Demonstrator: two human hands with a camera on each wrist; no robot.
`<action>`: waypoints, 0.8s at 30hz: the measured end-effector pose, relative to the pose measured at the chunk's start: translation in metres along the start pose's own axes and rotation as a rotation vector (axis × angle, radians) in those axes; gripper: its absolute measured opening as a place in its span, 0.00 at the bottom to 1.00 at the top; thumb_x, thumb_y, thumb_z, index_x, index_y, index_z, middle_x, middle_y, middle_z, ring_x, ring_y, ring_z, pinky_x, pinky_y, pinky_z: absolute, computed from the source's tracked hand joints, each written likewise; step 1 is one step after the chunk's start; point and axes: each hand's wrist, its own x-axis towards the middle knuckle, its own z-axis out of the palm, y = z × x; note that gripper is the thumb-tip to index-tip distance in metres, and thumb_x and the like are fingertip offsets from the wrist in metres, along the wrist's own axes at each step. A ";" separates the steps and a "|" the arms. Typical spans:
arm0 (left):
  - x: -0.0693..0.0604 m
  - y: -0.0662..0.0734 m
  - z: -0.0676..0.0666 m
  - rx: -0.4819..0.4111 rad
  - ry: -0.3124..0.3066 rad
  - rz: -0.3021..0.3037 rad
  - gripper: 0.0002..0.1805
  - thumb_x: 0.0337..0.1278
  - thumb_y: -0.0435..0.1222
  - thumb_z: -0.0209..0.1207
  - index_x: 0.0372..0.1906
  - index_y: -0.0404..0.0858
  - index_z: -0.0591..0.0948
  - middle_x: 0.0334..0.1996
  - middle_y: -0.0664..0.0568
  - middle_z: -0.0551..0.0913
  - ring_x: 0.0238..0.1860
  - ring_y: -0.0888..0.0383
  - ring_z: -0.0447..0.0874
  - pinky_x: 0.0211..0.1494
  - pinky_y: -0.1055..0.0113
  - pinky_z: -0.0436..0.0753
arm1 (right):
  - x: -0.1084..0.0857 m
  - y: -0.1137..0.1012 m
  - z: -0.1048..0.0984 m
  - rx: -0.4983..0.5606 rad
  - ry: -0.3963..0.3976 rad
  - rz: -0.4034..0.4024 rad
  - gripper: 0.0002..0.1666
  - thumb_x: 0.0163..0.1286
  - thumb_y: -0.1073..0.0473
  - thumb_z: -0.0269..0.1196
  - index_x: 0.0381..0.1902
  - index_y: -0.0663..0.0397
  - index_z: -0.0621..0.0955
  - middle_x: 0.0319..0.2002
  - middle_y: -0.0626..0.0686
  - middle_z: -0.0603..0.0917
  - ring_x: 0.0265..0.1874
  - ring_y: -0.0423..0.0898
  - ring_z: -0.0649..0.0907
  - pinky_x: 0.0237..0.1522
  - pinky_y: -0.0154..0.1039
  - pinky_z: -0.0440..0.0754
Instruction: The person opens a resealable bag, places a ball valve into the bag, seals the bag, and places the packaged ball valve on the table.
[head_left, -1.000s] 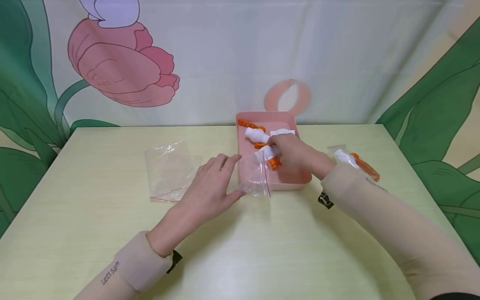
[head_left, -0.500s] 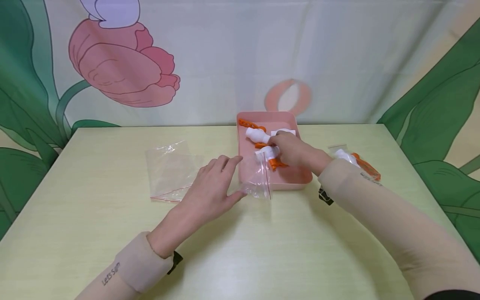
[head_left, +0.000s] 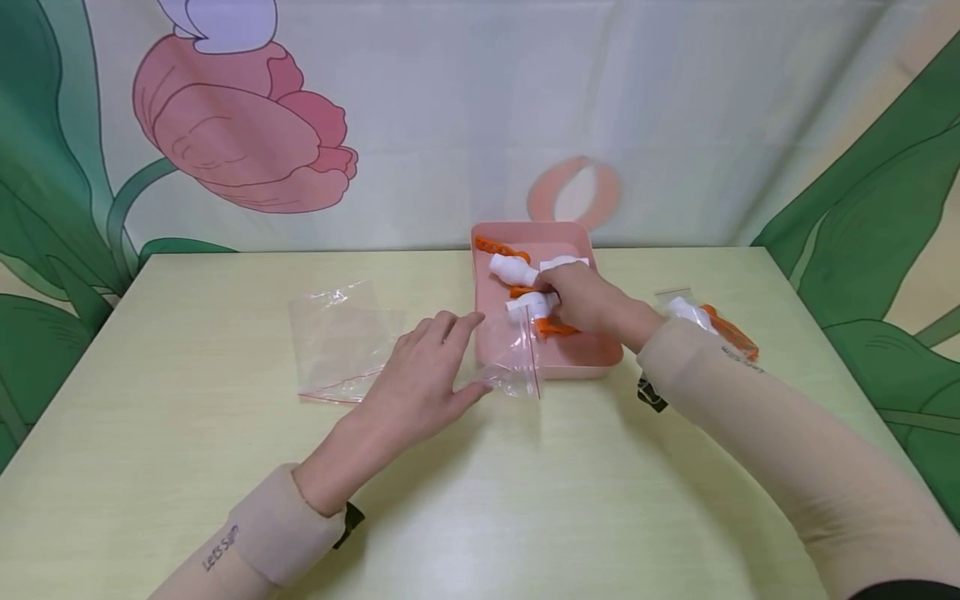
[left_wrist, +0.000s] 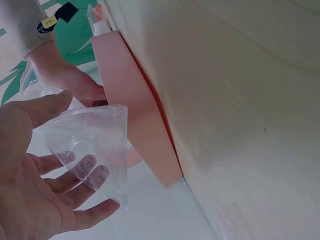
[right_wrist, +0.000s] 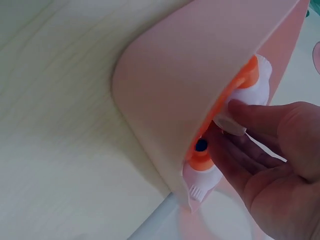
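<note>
My left hand (head_left: 423,375) holds a clear zip bag (head_left: 513,354) with a red seal line, upright in front of the pink tray (head_left: 491,333). In the left wrist view, the thumb touches the bag's upper edge and several fingers show through the film. My right hand (head_left: 592,300) reaches into the tray and pinches a white-and-orange plastic piece (right_wrist: 257,92) between thumb and fingers. Near it in the tray lie a white bottle-shaped piece (head_left: 513,269), an orange strip with holes (head_left: 498,247) and another white piece (head_left: 566,262), partly hidden by the hand.
A flat clear zip bag (head_left: 337,337) lies on the table left of the tray. To the right, beyond the right forearm, rests a filled bag (head_left: 712,321) with white and orange pieces. A printed curtain (head_left: 420,125) hangs behind the table.
Within the tray, the white-and-orange piece in my right hand has turned, its orange part swinging to the right. My left hand and its bag have stayed in place.
</note>
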 end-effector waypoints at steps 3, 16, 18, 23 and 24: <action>-0.001 0.000 0.000 -0.002 -0.002 -0.004 0.42 0.58 0.45 0.74 0.72 0.34 0.69 0.54 0.43 0.76 0.55 0.44 0.76 0.56 0.46 0.78 | -0.001 -0.001 -0.001 0.035 0.023 -0.003 0.12 0.63 0.70 0.67 0.46 0.66 0.83 0.39 0.56 0.84 0.42 0.54 0.79 0.50 0.47 0.79; -0.002 -0.001 -0.001 -0.004 0.009 0.002 0.42 0.56 0.44 0.75 0.71 0.33 0.70 0.53 0.43 0.77 0.54 0.44 0.77 0.54 0.46 0.79 | -0.002 -0.004 -0.006 0.268 0.046 0.052 0.15 0.57 0.70 0.68 0.42 0.68 0.79 0.34 0.58 0.80 0.37 0.53 0.77 0.41 0.42 0.78; -0.002 -0.001 -0.001 -0.002 0.004 -0.002 0.42 0.56 0.44 0.75 0.72 0.34 0.70 0.53 0.43 0.77 0.54 0.44 0.77 0.54 0.46 0.79 | -0.003 -0.006 -0.007 0.278 0.059 0.058 0.15 0.57 0.70 0.69 0.42 0.68 0.80 0.34 0.58 0.81 0.37 0.54 0.78 0.41 0.43 0.79; -0.002 -0.001 0.000 0.000 -0.014 -0.016 0.42 0.57 0.44 0.74 0.72 0.34 0.70 0.54 0.43 0.76 0.55 0.44 0.76 0.55 0.46 0.79 | -0.004 -0.008 -0.009 0.254 0.109 0.107 0.16 0.58 0.65 0.74 0.42 0.65 0.83 0.38 0.57 0.85 0.40 0.52 0.81 0.47 0.45 0.81; -0.002 -0.001 0.000 0.000 -0.016 -0.018 0.42 0.57 0.44 0.74 0.72 0.34 0.70 0.54 0.43 0.76 0.55 0.44 0.76 0.55 0.46 0.79 | -0.005 -0.008 -0.009 0.250 0.120 0.114 0.16 0.58 0.64 0.75 0.42 0.65 0.84 0.38 0.56 0.86 0.40 0.52 0.82 0.47 0.45 0.81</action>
